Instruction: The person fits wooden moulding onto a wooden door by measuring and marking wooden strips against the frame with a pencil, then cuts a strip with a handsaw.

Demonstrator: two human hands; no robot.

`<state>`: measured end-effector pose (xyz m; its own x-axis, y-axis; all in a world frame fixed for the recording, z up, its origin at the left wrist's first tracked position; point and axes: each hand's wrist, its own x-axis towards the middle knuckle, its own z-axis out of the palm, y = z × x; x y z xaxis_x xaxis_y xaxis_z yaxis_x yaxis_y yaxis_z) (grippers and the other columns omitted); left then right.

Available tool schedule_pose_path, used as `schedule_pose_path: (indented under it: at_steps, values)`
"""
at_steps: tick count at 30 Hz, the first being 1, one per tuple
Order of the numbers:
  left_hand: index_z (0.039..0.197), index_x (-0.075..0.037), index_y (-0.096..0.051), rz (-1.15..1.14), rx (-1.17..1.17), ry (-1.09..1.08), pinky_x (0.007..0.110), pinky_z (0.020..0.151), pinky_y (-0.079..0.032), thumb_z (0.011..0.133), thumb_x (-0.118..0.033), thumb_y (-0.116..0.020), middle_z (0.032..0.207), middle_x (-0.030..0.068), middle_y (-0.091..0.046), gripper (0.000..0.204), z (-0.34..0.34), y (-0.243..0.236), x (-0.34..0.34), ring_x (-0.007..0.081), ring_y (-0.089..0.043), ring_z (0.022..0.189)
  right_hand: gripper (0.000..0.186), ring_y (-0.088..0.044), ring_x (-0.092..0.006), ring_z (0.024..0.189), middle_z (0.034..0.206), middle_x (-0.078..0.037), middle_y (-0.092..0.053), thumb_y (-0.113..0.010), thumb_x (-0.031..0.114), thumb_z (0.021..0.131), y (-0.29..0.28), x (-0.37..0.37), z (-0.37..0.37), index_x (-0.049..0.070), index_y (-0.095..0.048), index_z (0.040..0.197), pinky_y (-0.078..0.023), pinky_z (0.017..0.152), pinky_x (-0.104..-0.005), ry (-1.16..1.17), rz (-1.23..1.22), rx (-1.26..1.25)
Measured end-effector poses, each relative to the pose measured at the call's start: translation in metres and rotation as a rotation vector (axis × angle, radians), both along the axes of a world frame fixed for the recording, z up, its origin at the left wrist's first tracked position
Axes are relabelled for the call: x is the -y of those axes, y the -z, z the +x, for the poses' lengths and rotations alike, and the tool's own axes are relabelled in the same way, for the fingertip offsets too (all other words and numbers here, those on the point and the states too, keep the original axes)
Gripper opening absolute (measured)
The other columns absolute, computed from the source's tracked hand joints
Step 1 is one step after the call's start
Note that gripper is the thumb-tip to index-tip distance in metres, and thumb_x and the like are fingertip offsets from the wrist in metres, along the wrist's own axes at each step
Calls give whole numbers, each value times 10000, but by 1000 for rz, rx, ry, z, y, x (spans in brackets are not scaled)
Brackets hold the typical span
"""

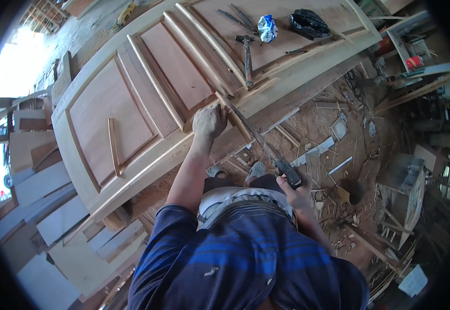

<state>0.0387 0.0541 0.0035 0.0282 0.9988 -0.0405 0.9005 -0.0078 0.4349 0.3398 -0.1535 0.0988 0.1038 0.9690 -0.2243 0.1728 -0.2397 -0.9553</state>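
We are sawing a thin pale wooden strip [233, 120] on the big wooden door [112, 98]. Our left hand [209, 121] presses it down; our right hand [293, 187] grips the black-handled saw [266, 149]. Next we need steady strokes.

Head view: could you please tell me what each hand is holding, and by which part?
The right hand grips a handsaw by its dark handle. The left hand holds down a wooden moulding strip at its end on the door.
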Motion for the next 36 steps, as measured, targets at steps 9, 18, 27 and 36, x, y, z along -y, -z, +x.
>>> schedule_pose_path:
  at_steps: [9,18,27,36]
  values:
    - [920,-71,-721,-90,-177,-24,575,867,-563,1103,-486,-527,945,235,-771,493,11,-7,0,467,-738,948,208,-626,-88,793,875,-39,-701,-836,142,991,16,-16,10,27,-687,1079,-509,719,-285,-246,14,-103]
    - [996,-95,-712,-93,-252,-31,583,862,-572,1076,-430,-545,1002,220,-775,383,14,2,0,462,-739,945,686,-755,-203,1003,1126,-158,-775,-874,278,964,7,-13,6,-15,-535,1485,-591,896,-355,-217,65,-168]
    - [1006,-89,-703,-98,-336,3,575,828,-589,1070,-379,-517,956,205,-773,350,18,4,-1,453,-748,909,807,-759,-341,1121,1212,-238,-754,-845,275,963,15,-16,10,-47,-481,1607,-597,967,-402,-390,30,13]
    - [893,-86,-717,15,-325,-22,534,835,-582,1076,-467,-518,852,200,-765,467,14,17,2,421,-761,867,758,-709,-369,921,1229,-272,-758,-839,269,955,34,-38,-4,-41,-528,1572,-585,835,-428,-356,104,44]
